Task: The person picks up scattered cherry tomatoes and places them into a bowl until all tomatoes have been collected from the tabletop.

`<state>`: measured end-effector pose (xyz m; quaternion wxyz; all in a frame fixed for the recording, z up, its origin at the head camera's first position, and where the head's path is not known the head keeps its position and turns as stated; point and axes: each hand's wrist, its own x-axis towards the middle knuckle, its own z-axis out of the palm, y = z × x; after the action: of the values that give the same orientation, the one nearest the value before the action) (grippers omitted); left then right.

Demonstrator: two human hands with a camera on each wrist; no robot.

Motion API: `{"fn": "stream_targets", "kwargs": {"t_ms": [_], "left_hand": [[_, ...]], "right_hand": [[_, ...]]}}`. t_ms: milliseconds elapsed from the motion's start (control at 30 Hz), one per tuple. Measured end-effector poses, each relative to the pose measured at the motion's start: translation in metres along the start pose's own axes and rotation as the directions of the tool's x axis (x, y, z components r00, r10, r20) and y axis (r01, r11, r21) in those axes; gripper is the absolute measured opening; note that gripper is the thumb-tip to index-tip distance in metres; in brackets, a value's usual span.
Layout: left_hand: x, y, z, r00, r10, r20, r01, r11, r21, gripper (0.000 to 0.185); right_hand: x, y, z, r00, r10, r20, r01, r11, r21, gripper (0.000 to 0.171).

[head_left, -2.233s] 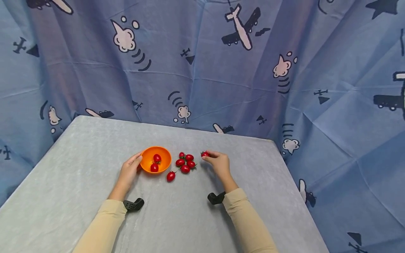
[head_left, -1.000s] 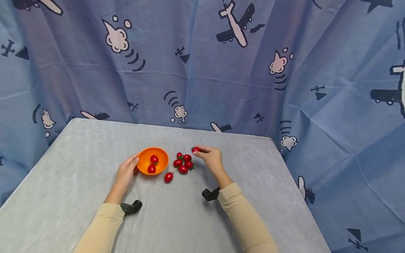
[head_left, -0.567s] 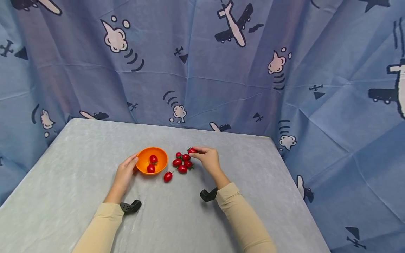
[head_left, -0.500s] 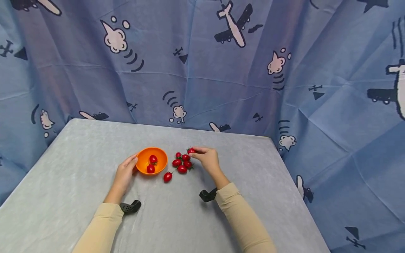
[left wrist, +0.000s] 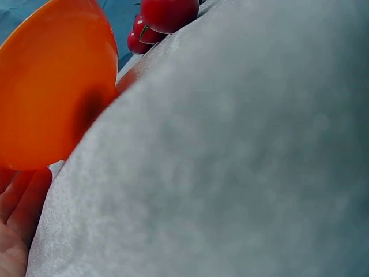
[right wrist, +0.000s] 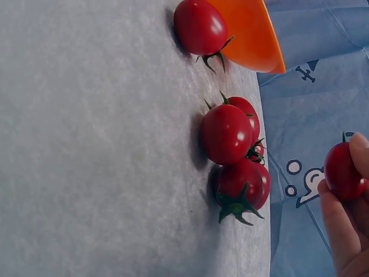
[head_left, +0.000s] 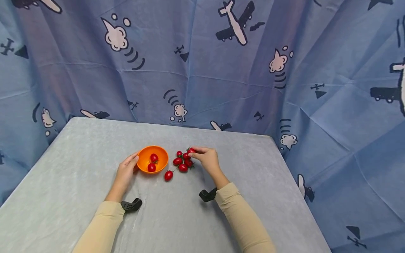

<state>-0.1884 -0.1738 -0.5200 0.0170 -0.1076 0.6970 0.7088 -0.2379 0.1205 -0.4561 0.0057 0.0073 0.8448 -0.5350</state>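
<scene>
Right hand (head_left: 207, 160): pinches one cherry tomato (head_left: 191, 150), at 12 o'clock of the loose tomato cluster (head_left: 183, 163). Left hand (head_left: 126, 170): fingers relaxed against orange bowl (head_left: 161, 153), at its 9 o'clock, on grey table (head_left: 79, 158).

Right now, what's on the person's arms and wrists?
Both arms wear long beige sleeves: left sleeve, right sleeve. A small black device sits at each wrist: left device, right device. Left hand and right hand are bare, no gloves or rings visible.
</scene>
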Motion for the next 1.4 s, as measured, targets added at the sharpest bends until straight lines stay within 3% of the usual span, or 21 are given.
{"fn": "stream_targets", "kwargs": {"t_ms": [733, 1400], "left_hand": [[0.003, 0.001, -0.001, 1.0, -0.009, 0.009, 0.01, 1.0, -0.002, 0.053], [0.0, 0.0, 0.002, 1.0, -0.019, 0.008, 0.019, 1.0, 0.007, 0.053]], "right_hand": [[-0.003, -0.01, 0.015, 0.999, 0.036, 0.026, -0.036, 0.999, -0.028, 0.032], [-0.007, -0.021, 0.034, 0.997, -0.013, 0.075, 0.011, 1.0, 0.026, 0.033]]}}
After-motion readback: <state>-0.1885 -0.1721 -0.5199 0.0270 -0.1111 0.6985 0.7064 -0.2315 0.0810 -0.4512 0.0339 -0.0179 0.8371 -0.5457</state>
